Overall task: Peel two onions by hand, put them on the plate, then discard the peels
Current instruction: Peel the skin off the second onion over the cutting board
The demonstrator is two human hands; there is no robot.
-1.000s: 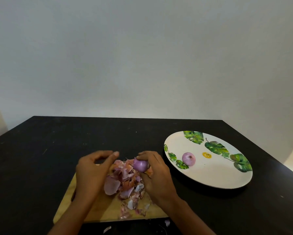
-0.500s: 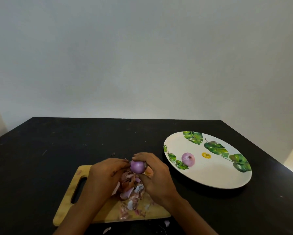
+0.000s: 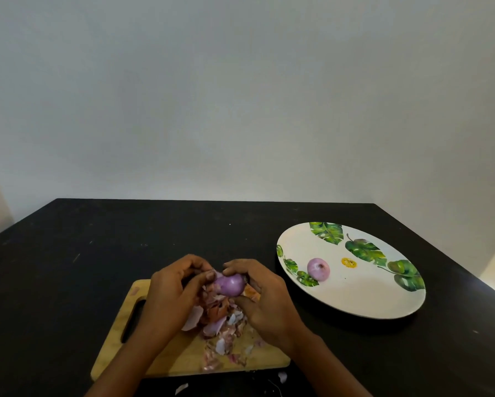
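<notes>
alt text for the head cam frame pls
Two hands hold a purple onion above a pile of peels on a wooden cutting board: the right hand grips it, the left hand pinches at its end. To the right on the black table, a second peeled onion lies on a white leaf-patterned plate.

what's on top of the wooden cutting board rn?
A pile of pink and brown onion peels lies on the pale wooden cutting board. Above it, the left hand and right hand hold a purple onion. The board surface beneath the hands is hidden.
</notes>
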